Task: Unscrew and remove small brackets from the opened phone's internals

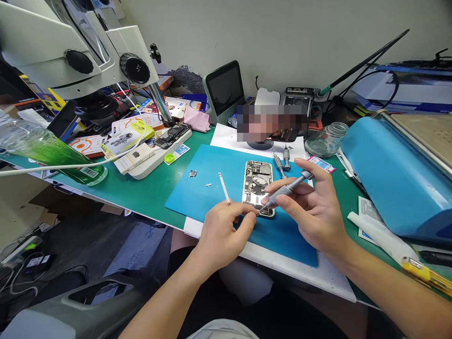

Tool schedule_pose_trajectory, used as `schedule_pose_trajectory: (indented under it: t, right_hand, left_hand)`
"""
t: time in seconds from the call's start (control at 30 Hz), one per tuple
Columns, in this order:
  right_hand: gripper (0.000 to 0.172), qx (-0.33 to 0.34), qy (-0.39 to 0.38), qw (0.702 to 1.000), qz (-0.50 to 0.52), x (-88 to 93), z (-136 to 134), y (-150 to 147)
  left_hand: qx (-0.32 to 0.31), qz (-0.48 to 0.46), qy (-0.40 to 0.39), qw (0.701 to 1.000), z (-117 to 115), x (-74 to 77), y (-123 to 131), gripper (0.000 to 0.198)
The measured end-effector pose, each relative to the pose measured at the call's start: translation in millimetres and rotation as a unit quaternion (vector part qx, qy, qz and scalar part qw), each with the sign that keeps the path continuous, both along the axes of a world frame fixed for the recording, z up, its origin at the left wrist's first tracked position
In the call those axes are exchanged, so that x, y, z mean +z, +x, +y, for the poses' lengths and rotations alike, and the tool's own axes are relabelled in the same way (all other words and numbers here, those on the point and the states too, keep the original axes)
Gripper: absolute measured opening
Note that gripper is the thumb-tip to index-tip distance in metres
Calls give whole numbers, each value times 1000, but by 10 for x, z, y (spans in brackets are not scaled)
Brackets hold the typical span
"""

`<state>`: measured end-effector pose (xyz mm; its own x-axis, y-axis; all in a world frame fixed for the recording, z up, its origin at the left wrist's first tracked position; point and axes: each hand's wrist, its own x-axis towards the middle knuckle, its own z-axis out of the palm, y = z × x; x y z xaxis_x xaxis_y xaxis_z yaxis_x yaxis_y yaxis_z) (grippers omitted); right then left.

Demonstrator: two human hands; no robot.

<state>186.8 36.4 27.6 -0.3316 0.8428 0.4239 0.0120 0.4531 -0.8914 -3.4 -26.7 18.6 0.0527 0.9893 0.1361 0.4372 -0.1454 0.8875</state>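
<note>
My right hand is closed around a grey screwdriver, which tilts down to the left. Its tip is at the lower end of an opened phone, whose inner boards and metal parts lie bare. My left hand is at the phone's lower left, with thumb and forefinger pinched together beside the screwdriver tip. What those fingers grip, if anything, is too small to make out. Just beyond its knuckles, a thin white strip lies on the blue mat. Small metal parts rest farther left.
More grey screwdrivers stand behind the phone. A glass jar and a large blue roller-shaped machine are on the right. A microscope overhangs the left, above boxes and a green bottle. A yellow cutter lies near right.
</note>
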Motion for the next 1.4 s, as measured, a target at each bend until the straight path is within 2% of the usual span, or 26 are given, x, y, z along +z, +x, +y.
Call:
schedule_pose_trajectory:
  t: [0.7,1.4]
  right_hand:
    - [51,8,-47,998,37,20,-17,-20]
    - [51,-1,-49,999,21,11,-17,-12]
  left_hand:
    - [-3,-5,-2,1000,-5,-18,-5,21]
    - [2,8,7,1000,-3,-37,1,15]
